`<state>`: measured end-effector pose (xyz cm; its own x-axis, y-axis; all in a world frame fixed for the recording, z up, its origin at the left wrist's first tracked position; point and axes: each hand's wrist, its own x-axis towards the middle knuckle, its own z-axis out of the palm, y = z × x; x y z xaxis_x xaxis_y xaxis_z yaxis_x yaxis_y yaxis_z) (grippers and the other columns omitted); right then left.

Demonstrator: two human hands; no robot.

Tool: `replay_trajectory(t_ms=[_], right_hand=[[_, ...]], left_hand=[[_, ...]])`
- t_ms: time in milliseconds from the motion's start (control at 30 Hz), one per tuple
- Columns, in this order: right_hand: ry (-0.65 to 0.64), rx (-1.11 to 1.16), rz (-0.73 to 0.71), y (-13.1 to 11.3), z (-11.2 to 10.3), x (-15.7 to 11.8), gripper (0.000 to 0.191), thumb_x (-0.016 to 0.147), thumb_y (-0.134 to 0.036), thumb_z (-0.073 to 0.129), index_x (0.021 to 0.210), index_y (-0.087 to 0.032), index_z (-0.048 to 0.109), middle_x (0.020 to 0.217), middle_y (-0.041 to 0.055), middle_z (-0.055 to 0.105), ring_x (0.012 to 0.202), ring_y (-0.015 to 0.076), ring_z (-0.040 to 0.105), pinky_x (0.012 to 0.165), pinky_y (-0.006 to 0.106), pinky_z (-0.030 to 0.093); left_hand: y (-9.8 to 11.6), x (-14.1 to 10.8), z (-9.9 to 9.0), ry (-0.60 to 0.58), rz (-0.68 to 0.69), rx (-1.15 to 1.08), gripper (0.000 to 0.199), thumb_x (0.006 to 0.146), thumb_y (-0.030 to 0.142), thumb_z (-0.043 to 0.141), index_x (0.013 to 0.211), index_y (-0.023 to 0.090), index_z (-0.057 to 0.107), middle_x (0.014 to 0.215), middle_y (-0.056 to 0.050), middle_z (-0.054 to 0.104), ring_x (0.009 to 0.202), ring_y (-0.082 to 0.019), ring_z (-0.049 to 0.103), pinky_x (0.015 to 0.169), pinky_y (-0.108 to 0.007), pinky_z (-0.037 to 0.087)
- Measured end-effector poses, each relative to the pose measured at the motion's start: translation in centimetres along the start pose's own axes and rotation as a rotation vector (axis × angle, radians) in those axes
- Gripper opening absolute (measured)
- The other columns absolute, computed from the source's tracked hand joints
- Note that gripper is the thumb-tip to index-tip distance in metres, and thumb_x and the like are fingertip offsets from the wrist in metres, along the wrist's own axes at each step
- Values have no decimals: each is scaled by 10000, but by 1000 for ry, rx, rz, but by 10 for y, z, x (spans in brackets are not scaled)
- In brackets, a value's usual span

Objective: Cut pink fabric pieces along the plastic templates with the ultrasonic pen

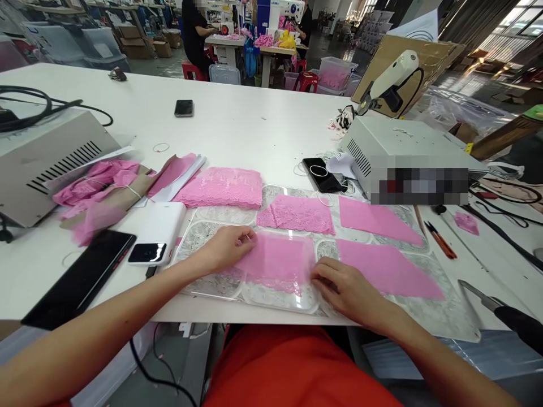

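A sheer pink lace fabric piece (278, 257) lies across a clear-edged, marbled mat (280, 299) in front of me, its scalloped edge toward me. My left hand (231, 246) is closed in a pinch at its upper left corner. At its right edge my right hand (350, 285) has curled fingers with the tips closed on the fabric's side. Just beyond lies a pink lace panel (297, 215). A folded stack of pink lace (224, 186) sits further left. To the right, two plain pink fabric pieces, one upper (375, 219) and one lower (386, 268), lie flat on the mat.
A white power bank (156, 232) and black tablet (80, 277) lie left, near bundled pink fabric (102, 181). Grey metal boxes stand left (55, 164) and right (403, 150). Scissors (504, 311), an orange cutter (441, 240) and a phone (322, 174) lie right.
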<state>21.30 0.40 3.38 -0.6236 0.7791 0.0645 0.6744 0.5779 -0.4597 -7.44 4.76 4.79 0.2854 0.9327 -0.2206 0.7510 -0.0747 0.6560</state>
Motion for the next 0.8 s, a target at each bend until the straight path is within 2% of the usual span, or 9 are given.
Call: replay_trajectory(t_ms=[167, 400, 600, 667, 800], right_hand=[[25, 32, -16, -11, -10, 8, 122, 890, -141, 495, 806, -191, 569, 766, 23, 596, 638, 120, 535, 560, 231, 424], [-32, 18, -99, -24, 9, 9, 117, 897, -122, 486, 832, -178, 565, 809, 37, 606, 684, 134, 551, 606, 248, 441], [-26, -17, -124, -23, 11, 9, 126, 903, -142, 490, 826, -177, 583, 794, 35, 611, 671, 133, 558, 599, 245, 426], [19, -22, -132, -22, 13, 11, 127, 908, -149, 485, 870, -179, 602, 796, 35, 617, 673, 131, 566, 596, 239, 421], [115, -94, -148, -20, 19, 13, 179, 908, -134, 478, 1000, -181, 624, 791, 38, 625, 670, 134, 581, 586, 235, 417]], left_hand=[[-3, -1, -7, 31, 25, 65, 230, 816, 293, 503, 914, 197, 688, 791, -11, 692, 723, -173, 618, 628, -258, 435], [-12, -18, -11, 77, 48, 256, 246, 843, 211, 519, 1035, 176, 669, 877, -35, 717, 755, -192, 642, 737, -316, 486], [-22, -32, -5, 154, 136, 480, 272, 921, 220, 441, 1104, 175, 637, 1030, -70, 702, 842, -216, 673, 765, -350, 534], [-28, -35, -3, 228, 219, 553, 292, 940, 236, 419, 1136, 171, 625, 1056, -92, 678, 896, -234, 665, 784, -371, 541], [-42, -43, 3, 393, 488, 674, 347, 980, 298, 389, 1243, 185, 585, 1219, -129, 622, 1087, -276, 608, 888, -420, 516]])
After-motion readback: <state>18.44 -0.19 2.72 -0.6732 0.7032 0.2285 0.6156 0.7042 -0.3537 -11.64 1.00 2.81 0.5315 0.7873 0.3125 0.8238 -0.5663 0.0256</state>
